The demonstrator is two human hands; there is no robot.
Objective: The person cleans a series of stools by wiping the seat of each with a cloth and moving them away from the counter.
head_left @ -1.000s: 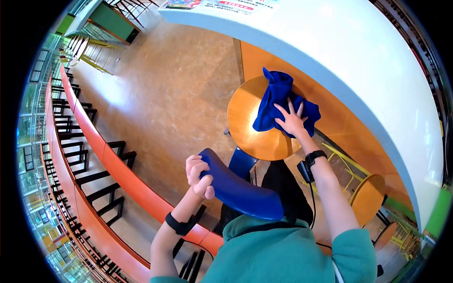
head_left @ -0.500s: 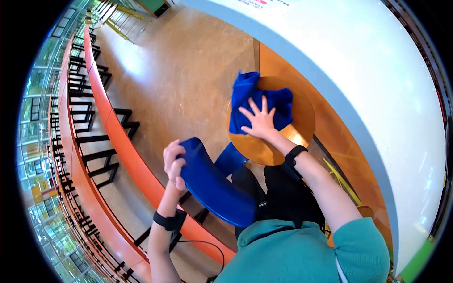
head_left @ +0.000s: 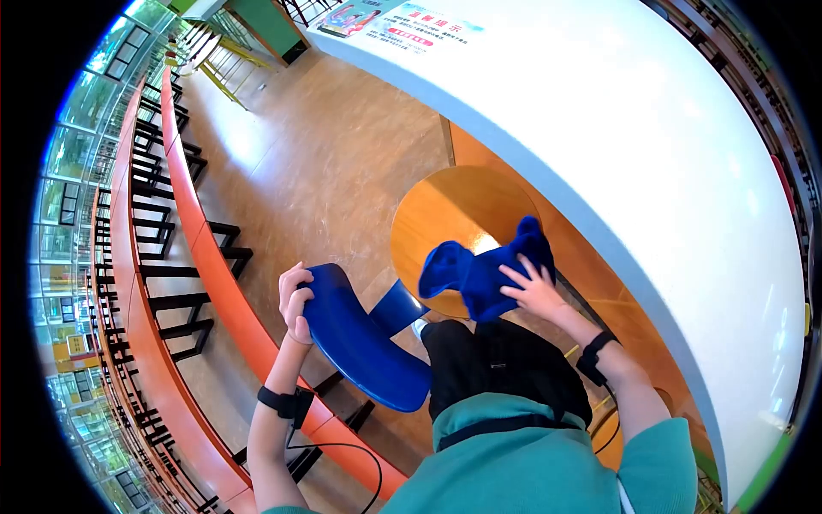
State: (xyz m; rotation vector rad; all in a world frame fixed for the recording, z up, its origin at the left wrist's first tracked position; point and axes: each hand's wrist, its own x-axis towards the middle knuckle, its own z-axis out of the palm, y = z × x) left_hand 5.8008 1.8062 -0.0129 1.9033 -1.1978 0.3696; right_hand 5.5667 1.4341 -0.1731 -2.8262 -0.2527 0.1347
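A blue cloth (head_left: 488,278) lies bunched over the near right part of a round wooden seat or tabletop (head_left: 437,201). My right hand (head_left: 538,289) presses flat on the cloth with its fingers spread. At the left, my left hand (head_left: 296,298) is curled round the top end of a blue chair back (head_left: 355,343). Its fingertips bend over the edge. Between the chair back and the round top shows a smaller blue part (head_left: 397,308), perhaps the chair's seat.
A large white counter (head_left: 616,128) with a printed notice (head_left: 419,30) curves along the right. Long orange benches (head_left: 205,248) with black legs run down the left. Yellow-legged furniture (head_left: 224,68) stands at the far upper left, beyond the brown floor (head_left: 300,146).
My right hand and the cloth have moved toward my body and to the right, uncovering the far part of the round top. My left hand still holds the chair back, now slightly further left.
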